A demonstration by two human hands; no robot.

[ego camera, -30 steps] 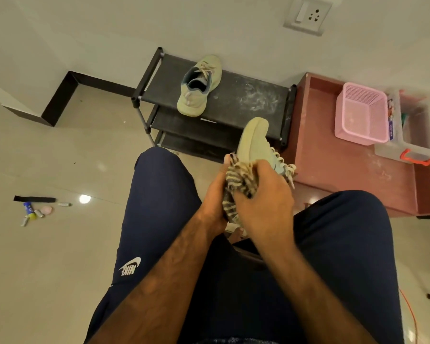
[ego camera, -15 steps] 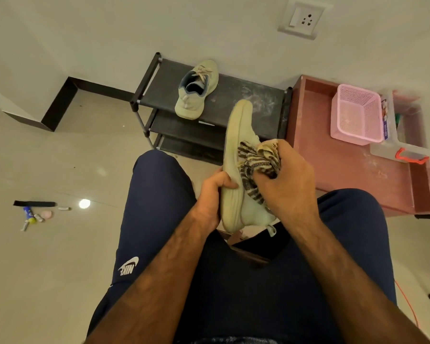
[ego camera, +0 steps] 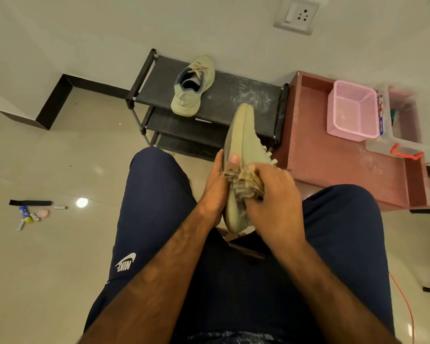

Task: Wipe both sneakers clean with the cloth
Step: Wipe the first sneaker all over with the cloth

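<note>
Sneaker held on edge before the shoe rack, left hand fingers curled round its sole, right hand fingers clamped on the cloth against the upper. Other sneaker lies atop the rack. Judged light, soft-knit; grip the sole

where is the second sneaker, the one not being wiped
In the head view, the second sneaker lies upper centre on the top shelf of the black shoe rack, left of the reddish table holding the pink basket.
</note>
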